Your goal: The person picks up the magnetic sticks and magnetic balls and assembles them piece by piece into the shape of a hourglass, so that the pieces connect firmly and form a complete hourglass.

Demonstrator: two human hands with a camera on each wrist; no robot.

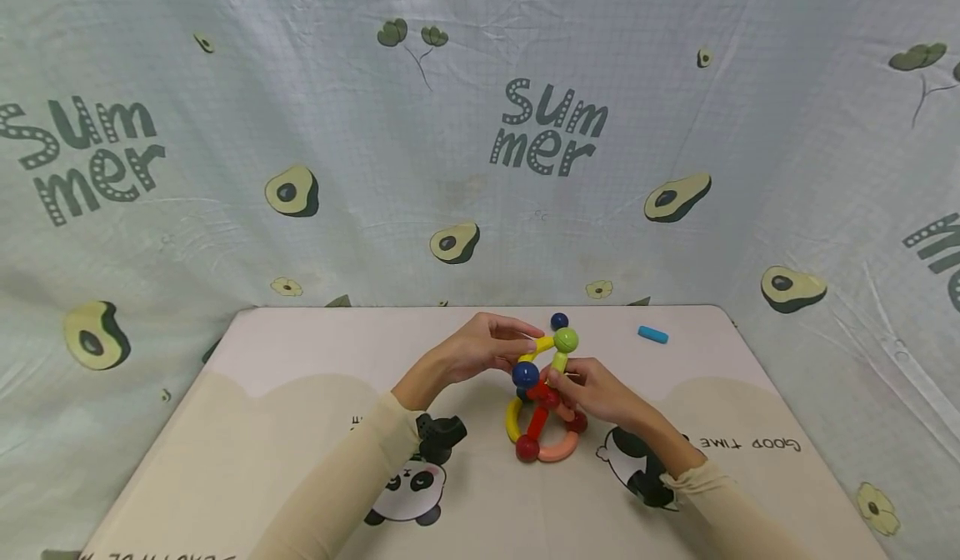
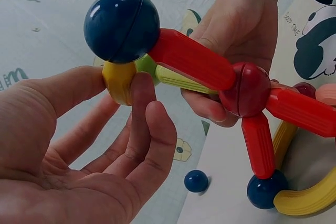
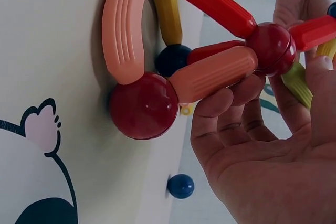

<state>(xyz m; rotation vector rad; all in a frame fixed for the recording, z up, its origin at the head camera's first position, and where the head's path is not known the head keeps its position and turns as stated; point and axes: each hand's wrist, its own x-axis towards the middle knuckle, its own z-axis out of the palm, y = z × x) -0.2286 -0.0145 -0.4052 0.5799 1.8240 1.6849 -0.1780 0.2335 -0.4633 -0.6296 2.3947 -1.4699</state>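
Note:
A magnetic ball-and-rod structure stands on the table, with red balls, a yellow curved rod and a salmon curved rod at its base. Red rods rise from a central red ball to a large blue ball. My left hand pinches the upper yellow rod, which spans between that blue ball and a green ball. With thumb and fingers, my right hand holds the light green rod below the green ball, beside the central red ball.
A loose blue ball lies behind the structure near the table's back edge. Farther right is a light blue rod. A printed curtain hangs behind the table, whose cover shows printed pandas.

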